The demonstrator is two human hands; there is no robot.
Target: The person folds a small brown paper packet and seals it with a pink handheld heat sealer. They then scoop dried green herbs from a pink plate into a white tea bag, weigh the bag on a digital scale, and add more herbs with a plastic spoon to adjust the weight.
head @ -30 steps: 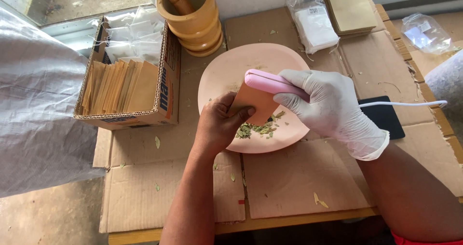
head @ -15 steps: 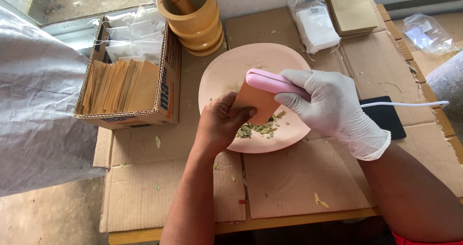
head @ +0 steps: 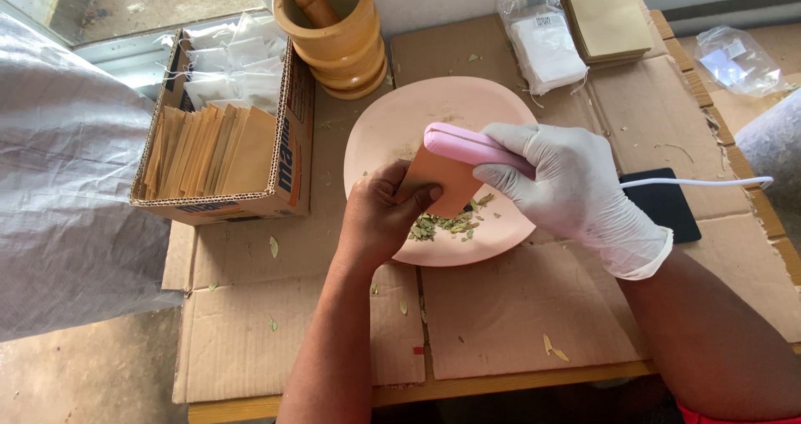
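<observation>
At frame centre, the bare left hand [head: 380, 219] pinches a small brown paper sachet [head: 440, 182] over the pink plate [head: 392, 132]; the gloved right hand [head: 567, 186] squeezes a pink handheld sealer [head: 467, 146] onto it. Flattened cardboard [head: 517, 315] covers the desk.

A small home packing workshop: cardboard-covered bench [head: 517, 324], wooden mortar [head: 338, 36], box of paper sachets [head: 221, 144].

brown packet [head: 442, 182] over plate, cardboard box [head: 288, 132] left
</observation>
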